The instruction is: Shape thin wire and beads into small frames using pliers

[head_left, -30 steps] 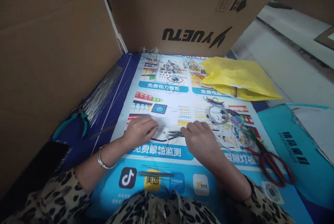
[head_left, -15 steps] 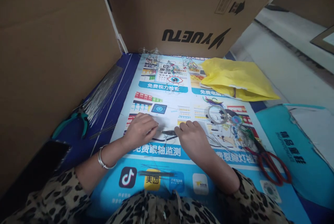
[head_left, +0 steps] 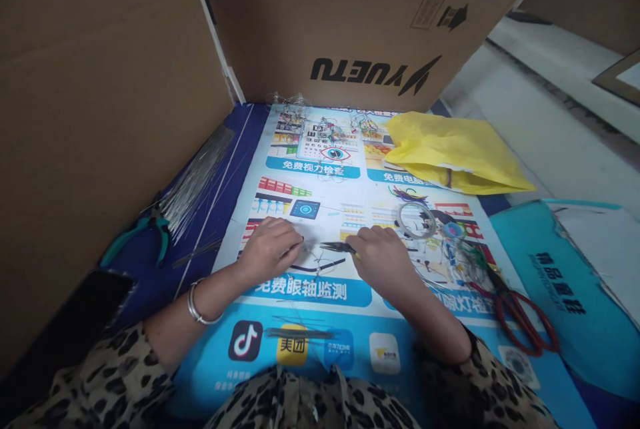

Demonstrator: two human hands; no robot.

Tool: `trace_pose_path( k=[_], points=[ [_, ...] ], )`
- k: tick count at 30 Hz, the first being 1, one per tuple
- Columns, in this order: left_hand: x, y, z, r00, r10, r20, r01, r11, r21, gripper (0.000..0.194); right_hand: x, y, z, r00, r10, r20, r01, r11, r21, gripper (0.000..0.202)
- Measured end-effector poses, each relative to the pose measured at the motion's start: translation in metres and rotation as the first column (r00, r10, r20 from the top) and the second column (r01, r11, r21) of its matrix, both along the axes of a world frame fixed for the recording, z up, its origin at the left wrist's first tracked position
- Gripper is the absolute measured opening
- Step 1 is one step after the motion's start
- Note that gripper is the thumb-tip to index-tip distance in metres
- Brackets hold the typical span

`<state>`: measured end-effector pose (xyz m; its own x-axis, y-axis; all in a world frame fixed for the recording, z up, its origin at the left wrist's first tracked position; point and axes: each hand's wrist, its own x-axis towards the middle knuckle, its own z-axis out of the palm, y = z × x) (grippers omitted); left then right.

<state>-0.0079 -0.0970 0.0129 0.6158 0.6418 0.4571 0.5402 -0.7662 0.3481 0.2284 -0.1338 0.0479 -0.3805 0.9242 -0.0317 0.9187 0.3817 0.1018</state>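
Observation:
My right hand [head_left: 381, 261] is closed around needle-nose pliers [head_left: 336, 247], whose dark jaws point left and whose handle shows a bit of yellow. My left hand [head_left: 270, 246] pinches thin wire [head_left: 317, 259] at the fingertips; its fine strands are hard to make out against the printed sheet. A small gap separates the plier tips from the left fingertips. On the sheet just below lies a small bundle of straight dark wires [head_left: 300, 333].
Teal-handled pliers [head_left: 163, 242] and a sheaf of straight wires [head_left: 197, 179] lie left. To the right are a wire coil [head_left: 416, 220], red-handled scissors [head_left: 525, 322], a yellow bag [head_left: 460, 149] and a blue bag [head_left: 560, 282]. Tall cardboard [head_left: 325, 22] stands behind.
My right hand has moved slightly right with the pliers, and their jaws have drawn away from the left fingertips, showing more. My left hand has stayed in place.

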Motion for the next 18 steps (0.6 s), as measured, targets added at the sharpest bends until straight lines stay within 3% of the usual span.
trace_pose_path(
  k=[5,18],
  points=[
    [0.0,0.0,-0.001,1.0,-0.027,-0.011,0.027,1.0,0.003,0.012,0.005,0.001,0.007,0.996,-0.083,0.035,0.087,0.984,-0.155,0.015],
    [0.0,0.0,-0.004,0.998,-0.047,-0.034,0.048,0.999,0.023,0.012,-0.01,0.014,0.016,0.994,-0.032,0.104,0.058,0.965,-0.256,0.021]
  ],
)
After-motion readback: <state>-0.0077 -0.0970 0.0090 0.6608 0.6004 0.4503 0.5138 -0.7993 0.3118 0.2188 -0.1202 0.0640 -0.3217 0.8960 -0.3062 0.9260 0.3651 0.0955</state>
